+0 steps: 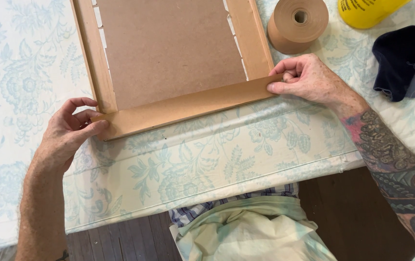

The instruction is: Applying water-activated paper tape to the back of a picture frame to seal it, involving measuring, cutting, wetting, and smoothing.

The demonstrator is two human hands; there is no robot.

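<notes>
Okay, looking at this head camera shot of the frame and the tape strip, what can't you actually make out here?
- Wooden picture frame, head view: upper part cut off by the top edge.
- Frame's lower rail: hidden under the brown paper tape strip held by the left hand and right hand.
- Yellow container: mostly out of frame.
- Dark blue cloth: cropped at the right edge.

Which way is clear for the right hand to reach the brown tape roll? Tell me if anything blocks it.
Probably yes. The right hand pinches the brown paper strip just below the tape roll, and only bare tablecloth lies between them. It would have to let go of the strip first.
</notes>
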